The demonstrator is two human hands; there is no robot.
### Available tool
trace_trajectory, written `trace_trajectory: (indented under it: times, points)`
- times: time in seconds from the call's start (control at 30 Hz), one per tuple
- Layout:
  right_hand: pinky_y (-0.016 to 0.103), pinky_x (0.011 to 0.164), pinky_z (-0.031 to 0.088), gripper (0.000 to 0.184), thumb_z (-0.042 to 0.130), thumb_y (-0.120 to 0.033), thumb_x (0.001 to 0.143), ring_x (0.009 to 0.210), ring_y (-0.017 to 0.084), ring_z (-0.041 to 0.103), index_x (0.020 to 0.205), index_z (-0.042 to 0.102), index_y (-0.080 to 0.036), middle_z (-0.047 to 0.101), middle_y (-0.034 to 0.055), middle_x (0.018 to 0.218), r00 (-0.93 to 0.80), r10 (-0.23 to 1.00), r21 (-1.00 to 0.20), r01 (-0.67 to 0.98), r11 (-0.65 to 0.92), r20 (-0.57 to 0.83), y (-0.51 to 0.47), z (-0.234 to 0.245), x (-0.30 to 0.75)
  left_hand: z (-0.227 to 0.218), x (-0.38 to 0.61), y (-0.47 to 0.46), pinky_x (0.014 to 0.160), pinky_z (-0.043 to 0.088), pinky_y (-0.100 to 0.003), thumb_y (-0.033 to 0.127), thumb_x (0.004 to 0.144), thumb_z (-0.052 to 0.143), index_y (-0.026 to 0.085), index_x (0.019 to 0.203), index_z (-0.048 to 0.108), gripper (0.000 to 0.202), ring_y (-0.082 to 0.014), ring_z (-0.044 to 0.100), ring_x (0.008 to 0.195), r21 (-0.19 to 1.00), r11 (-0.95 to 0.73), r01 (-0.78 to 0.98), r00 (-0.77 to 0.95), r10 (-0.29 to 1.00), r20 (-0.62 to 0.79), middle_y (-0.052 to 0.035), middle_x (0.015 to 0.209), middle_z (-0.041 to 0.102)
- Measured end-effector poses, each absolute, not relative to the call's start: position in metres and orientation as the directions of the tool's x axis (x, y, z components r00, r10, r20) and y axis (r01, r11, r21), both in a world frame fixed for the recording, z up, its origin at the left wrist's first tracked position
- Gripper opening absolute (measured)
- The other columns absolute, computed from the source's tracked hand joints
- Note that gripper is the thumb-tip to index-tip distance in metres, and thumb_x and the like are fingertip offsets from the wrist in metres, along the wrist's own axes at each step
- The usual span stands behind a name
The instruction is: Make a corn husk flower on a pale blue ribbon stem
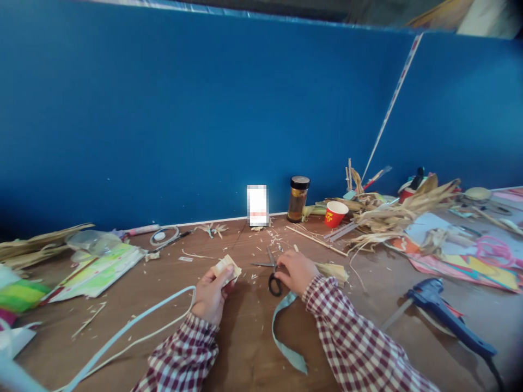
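My left hand is closed on a small folded piece of pale corn husk, held just above the brown table. My right hand rests on the table with its fingers curled over black-handled scissors, whose blades lie open and point away from me. A bundle of dry husk lies right behind the right hand. Both arms wear red-and-white checked sleeves.
A blue glue gun lies at right. A pale blue ribbon and a white cable cross the near table. A jar, a red paper cup and piled husks stand by the blue wall. Coloured papers lie at left.
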State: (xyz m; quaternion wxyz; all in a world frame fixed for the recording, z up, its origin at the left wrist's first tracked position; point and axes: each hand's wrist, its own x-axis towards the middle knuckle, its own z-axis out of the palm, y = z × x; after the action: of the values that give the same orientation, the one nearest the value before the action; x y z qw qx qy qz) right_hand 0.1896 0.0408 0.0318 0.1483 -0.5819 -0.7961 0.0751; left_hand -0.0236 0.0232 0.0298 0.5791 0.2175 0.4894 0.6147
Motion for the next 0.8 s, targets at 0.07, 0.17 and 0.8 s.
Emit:
trace_trajectory:
  times: [0.07,0.17,0.8]
  points:
    - [0.028,0.076,0.039,0.024,0.059,-0.037,0.075,0.088,0.018,0.053,0.093,0.06,-0.02,0.054,0.0054,0.097,-0.284,0.948,-0.291,0.903,0.315,0.144,0.0403,0.0314,0.1904,0.0292,-0.0252,0.0249,0.039,0.045,-0.014,0.007,0.064,0.07,0.011,0.071,0.064,0.01,-0.008,0.057,0.047,0.852,0.131,-0.507,-0.277,0.911,-0.305,-0.0018,0.061,0.065]
    - [0.029,0.071,0.039,0.029,0.058,-0.044,0.075,0.084,0.02,0.054,0.093,0.061,-0.022,0.055,0.0061,0.095,-0.231,0.966,-0.272,0.928,0.255,0.116,0.0379,0.033,0.1894,0.0273,-0.0266,0.0261,0.037,0.042,-0.012,0.009,0.064,0.07,0.011,0.07,0.064,0.009,-0.0064,0.056,0.046,0.853,0.119,-0.508,-0.302,0.903,-0.306,-0.0005,0.061,0.065]
    - [0.03,0.072,0.04,0.025,0.062,-0.042,0.07,0.084,0.022,0.056,0.081,0.066,-0.019,0.059,0.0088,0.09,-0.253,0.966,-0.257,0.932,0.257,0.05,0.0381,0.0307,0.1862,0.0306,-0.0279,0.0262,0.032,0.034,-0.009,0.008,0.07,0.065,0.013,0.073,0.062,0.006,-0.0033,0.051,0.042,0.785,0.156,-0.6,-0.267,0.885,-0.381,0.0013,0.059,0.061]
